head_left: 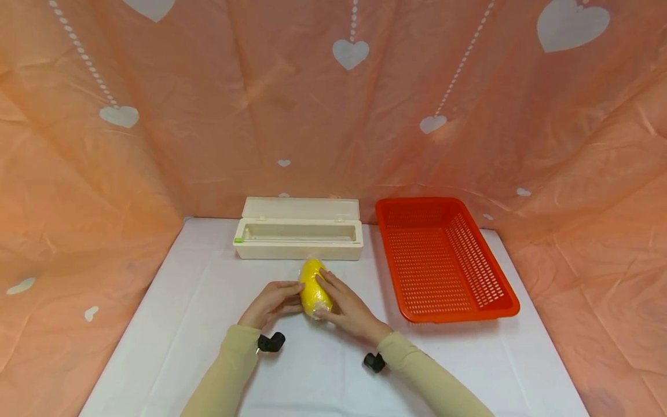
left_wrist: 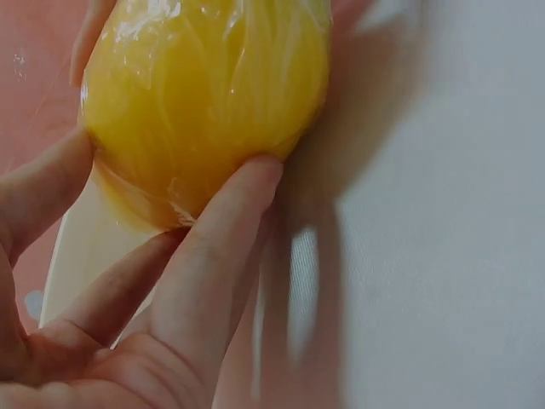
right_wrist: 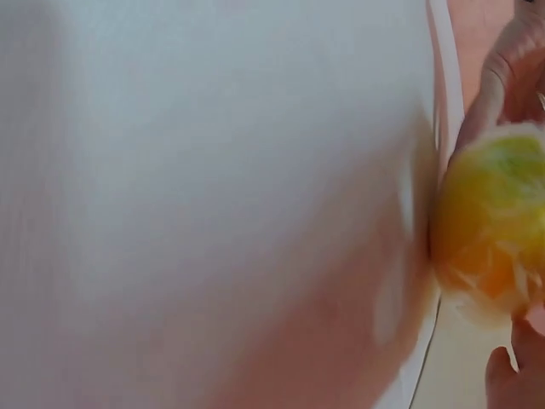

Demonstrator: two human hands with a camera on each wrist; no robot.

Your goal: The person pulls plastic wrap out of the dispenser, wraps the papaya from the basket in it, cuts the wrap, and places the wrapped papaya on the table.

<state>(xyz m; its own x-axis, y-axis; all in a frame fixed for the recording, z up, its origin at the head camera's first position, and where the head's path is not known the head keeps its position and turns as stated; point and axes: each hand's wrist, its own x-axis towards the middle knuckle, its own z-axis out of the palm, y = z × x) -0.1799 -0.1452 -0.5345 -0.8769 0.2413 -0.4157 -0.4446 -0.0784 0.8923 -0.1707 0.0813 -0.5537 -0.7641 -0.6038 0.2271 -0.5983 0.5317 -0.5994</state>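
A plump, oblong yellow fruit (head_left: 314, 286) wrapped in clear, shiny plastic film is between my two hands, in front of the white box. My left hand (head_left: 275, 302) holds its left side. In the left wrist view, thumb and fingers (left_wrist: 213, 256) pinch the rounded end of the film-covered fruit (left_wrist: 204, 102). My right hand (head_left: 351, 307) grips it from the right, with fingers over its upper side and the thumb near its lower end. In the right wrist view the wrapped fruit (right_wrist: 490, 221) shows a greenish patch and is cut off by the frame's edge.
Behind the hands stands a long white box (head_left: 299, 252) with its lid (head_left: 301, 208) raised and a small green piece at its left corner. To the right lies a red perforated plastic basket (head_left: 405, 289). An orange curtain with hearts (head_left: 312, 127) surrounds the white-covered table (head_left: 187, 307).
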